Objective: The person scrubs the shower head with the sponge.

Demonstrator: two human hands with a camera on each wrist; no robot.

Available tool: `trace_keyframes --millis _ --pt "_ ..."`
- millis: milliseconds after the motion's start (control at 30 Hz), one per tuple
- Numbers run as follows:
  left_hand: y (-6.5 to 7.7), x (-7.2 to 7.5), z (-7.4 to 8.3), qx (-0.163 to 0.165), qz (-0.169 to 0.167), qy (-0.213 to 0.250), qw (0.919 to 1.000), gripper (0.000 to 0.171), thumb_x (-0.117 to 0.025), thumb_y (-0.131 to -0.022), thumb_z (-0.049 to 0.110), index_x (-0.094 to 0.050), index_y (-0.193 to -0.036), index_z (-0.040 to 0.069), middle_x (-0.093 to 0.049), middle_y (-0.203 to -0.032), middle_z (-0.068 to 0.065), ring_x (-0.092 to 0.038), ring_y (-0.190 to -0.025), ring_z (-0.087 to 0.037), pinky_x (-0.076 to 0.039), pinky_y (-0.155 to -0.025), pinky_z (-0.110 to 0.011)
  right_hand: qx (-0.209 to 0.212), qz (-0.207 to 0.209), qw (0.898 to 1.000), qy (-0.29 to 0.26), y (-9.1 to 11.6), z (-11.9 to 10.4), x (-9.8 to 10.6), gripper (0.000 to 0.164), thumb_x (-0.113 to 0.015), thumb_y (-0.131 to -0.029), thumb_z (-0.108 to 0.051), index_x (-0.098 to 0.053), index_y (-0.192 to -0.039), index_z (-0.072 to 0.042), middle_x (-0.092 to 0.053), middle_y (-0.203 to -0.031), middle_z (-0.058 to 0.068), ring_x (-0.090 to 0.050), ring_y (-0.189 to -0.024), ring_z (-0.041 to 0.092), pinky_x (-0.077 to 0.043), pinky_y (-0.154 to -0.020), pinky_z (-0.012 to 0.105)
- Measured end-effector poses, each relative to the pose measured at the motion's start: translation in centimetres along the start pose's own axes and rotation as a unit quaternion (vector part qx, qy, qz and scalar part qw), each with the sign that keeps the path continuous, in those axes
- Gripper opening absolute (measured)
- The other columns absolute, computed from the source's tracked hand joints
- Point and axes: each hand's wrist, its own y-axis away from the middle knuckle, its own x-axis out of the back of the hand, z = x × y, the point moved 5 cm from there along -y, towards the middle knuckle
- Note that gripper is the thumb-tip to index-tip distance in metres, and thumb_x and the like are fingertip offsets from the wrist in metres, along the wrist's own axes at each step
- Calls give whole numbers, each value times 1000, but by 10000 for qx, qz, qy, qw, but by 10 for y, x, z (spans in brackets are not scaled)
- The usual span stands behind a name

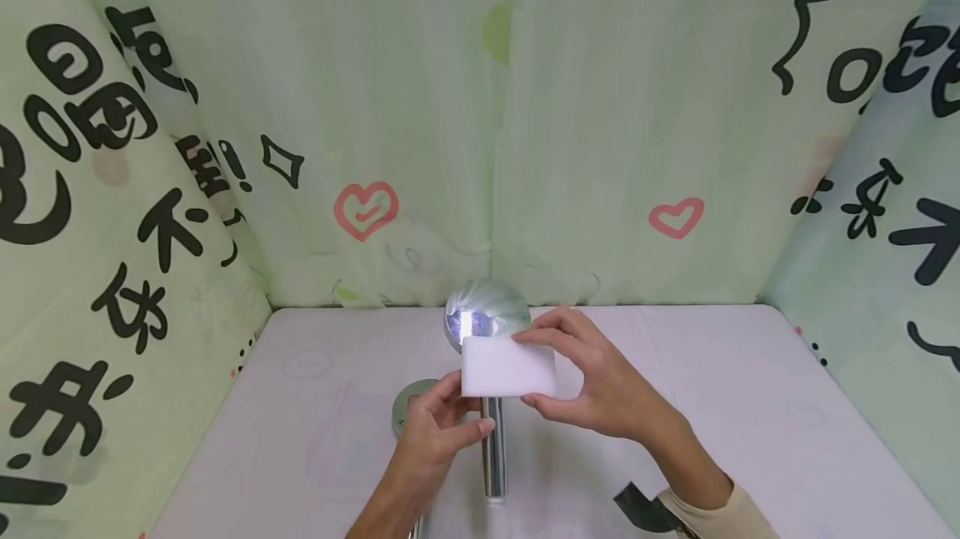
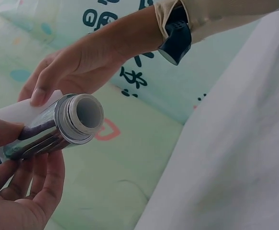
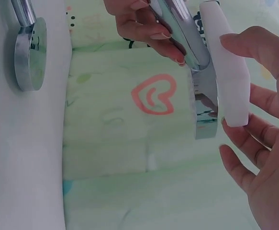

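My left hand (image 1: 438, 435) grips a chrome shower head (image 1: 494, 460) by its handle, raised off the table with the round head pointing away. In the left wrist view the handle's hollow threaded end (image 2: 85, 115) faces the camera. Thumb and fingers of my right hand (image 1: 611, 385) pinch a white sponge block (image 1: 506, 366) by its edges. The sponge lies against or just over the round head, covering part of it in the head view. From the right wrist, the sponge (image 3: 230, 72) appears alongside the head's flat disc (image 3: 206, 105); contact is hard to judge.
A second chrome shower head (image 1: 405, 406) lies on the pale table (image 1: 337, 456), left of and partly behind my left hand. Printed green curtains (image 1: 420, 106) hang along the back and both sides. A black strap (image 1: 645, 510) sits at the right sleeve (image 1: 723, 514).
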Motion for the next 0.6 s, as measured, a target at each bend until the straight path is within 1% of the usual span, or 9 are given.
trace_keyframes --millis 167,267,367,467,600 --pt "0 2 1 -35 14 47 10000 60 -76 -85 -1 -52 -140 -4 -59 -129 -11 -57 -109 -26 -55 -83 -23 35 -9 10000 -27 1 -1 -1 60 -89 -75 -23 -65 -130 -22 -56 -123 -6 -51 -115 13 -54 -83 33" --pt "1 1 2 -54 -22 140 9999 60 -76 -85 -1 -52 -140 -5 -58 -128 -11 -57 -108 -26 -55 -83 -23 29 47 10000 14 1 0 -1 60 -89 -75 -23 -65 -130 -22 -57 -123 -5 -51 -115 14 -53 -84 32" --pt "2 1 2 -49 -65 224 9997 59 -76 -84 -3 -53 -139 -3 -59 -124 -11 -58 -107 -27 -55 -81 -23 -28 135 9999 68 0 0 0 60 -89 -74 -23 -65 -129 -22 -57 -125 -4 -52 -116 14 -54 -85 33" --pt "3 0 1 -47 -107 248 9996 58 -76 -84 -3 -55 -138 -1 -59 -125 -12 -58 -107 -28 -55 -81 -25 -94 241 9997 49 -2 1 2 60 -90 -74 -22 -66 -129 -22 -57 -125 -2 -53 -117 16 -55 -87 32" --pt "4 -2 0 -127 -219 250 9994 58 -74 -84 -4 -54 -139 -1 -59 -127 -12 -59 -108 -27 -56 -84 -26 -151 333 9993 19 -5 2 5 60 -90 -74 -21 -66 -129 -20 -57 -125 -1 -54 -116 16 -55 -88 30"
